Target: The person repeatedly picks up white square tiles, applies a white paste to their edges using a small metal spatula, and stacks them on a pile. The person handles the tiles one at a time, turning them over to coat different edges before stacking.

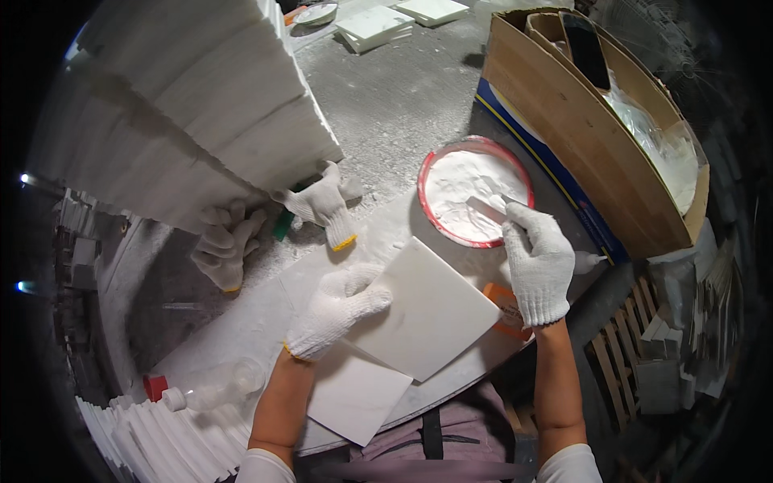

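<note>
My left hand (pixel 342 310), in a white knitted glove, grips the left edge of a square white marble-look tile (pixel 435 310), thumb on its face. Another white tile (pixel 361 394) lies beneath it, nearer me. My right hand (pixel 539 262), gloved the same way, is closed round a flat-bladed putty knife (pixel 486 209). Its blade reaches over the red-rimmed tub (pixel 424 205), at the white powdery or pasty stuff (pixel 459 189) inside; whether it touches cannot be told. An orange packet (pixel 506 310) lies between the held tile and my right wrist.
Spare white gloves (pixel 322 201) lie left of the tub, another pair (pixel 229 245) beside them. A tall tile stack (pixel 201 97) rises at the left. An opened cardboard box (pixel 580 113) stands right, holding a phone (pixel 585 50). A clear bottle (pixel 217 385) lies lower left.
</note>
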Demonstrator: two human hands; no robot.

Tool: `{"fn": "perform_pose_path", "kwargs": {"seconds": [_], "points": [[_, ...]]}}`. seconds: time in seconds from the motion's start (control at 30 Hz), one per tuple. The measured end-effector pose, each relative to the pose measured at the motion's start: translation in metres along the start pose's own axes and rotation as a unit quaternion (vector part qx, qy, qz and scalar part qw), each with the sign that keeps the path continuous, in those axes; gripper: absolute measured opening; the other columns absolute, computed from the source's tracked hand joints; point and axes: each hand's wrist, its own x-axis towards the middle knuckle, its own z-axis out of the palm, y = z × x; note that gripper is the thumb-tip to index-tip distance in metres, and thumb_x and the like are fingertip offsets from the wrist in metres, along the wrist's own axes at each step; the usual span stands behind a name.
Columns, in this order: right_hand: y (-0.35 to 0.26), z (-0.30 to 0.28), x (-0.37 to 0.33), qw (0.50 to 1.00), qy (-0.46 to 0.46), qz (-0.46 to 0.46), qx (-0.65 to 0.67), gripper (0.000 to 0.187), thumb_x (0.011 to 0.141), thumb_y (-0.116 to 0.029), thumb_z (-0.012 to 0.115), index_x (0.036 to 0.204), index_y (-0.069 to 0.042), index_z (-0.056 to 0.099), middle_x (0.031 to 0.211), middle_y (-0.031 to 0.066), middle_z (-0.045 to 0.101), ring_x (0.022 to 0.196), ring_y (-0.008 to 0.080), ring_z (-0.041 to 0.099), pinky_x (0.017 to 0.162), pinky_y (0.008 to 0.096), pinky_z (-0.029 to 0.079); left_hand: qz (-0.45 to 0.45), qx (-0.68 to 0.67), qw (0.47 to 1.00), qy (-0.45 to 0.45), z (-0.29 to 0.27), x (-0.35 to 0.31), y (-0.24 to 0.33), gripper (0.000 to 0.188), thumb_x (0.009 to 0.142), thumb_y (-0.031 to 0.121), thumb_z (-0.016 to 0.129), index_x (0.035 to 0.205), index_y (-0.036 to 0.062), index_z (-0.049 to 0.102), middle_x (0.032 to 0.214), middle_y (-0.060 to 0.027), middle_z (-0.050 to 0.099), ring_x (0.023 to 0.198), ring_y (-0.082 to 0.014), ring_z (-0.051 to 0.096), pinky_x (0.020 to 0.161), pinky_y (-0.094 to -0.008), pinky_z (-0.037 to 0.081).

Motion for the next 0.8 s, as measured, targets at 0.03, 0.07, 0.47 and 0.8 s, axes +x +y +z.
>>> {"fn": "perform_pose_path", "kwargs": {"seconds": [0.03,0.07,0.47,0.8], "points": [[-0.003,0.002,0.001,0.999,-0.027,-0.003,-0.047,0.027,0.087,-0.010,0.072,0.112,-0.003,0.072,0.108,0.0140,0.071,0.096,0.0263,0.070,0.086,0.0322,0.055,0.005,-0.009,1.000,-0.007,0.001,-0.001,0.001,0.034,0.090,0.013,0.072,0.118,-0.0044,0.069,0.105,-0.0027,0.069,0.094,-0.0095,0.062,0.085,-0.0254,0.050],[-0.006,0.002,0.000,0.994,-0.052,-0.006,-0.095,0.026,0.087,-0.012,0.073,0.111,-0.003,0.072,0.109,0.0139,0.071,0.095,0.0270,0.070,0.086,0.0325,0.055,0.009,-0.018,1.000,-0.016,0.003,-0.001,0.003,0.032,0.091,0.014,0.071,0.118,-0.0035,0.069,0.105,-0.0027,0.069,0.095,-0.0094,0.061,0.086,-0.0257,0.050],[0.068,-0.047,-0.093,0.957,0.250,0.138,0.061,0.039,0.087,0.000,0.073,0.126,0.002,0.065,0.126,0.0141,0.060,0.109,0.0225,0.062,0.096,0.0342,0.052,0.028,-0.016,0.999,0.001,0.005,0.004,-0.008,0.031,0.092,0.014,0.070,0.117,-0.0037,0.069,0.103,-0.0005,0.068,0.093,-0.0082,0.059,0.086,-0.0246,0.049],[0.096,-0.046,-0.058,0.963,0.153,0.219,0.043,0.030,0.086,-0.012,0.079,0.109,0.004,0.069,0.092,0.0052,0.068,0.083,0.0122,0.059,0.079,0.0286,0.051,0.064,0.017,0.998,0.005,0.008,0.005,-0.009,0.033,0.089,0.017,0.072,0.114,-0.0044,0.069,0.102,-0.0032,0.068,0.094,-0.0101,0.060,0.086,-0.0261,0.049]]}}
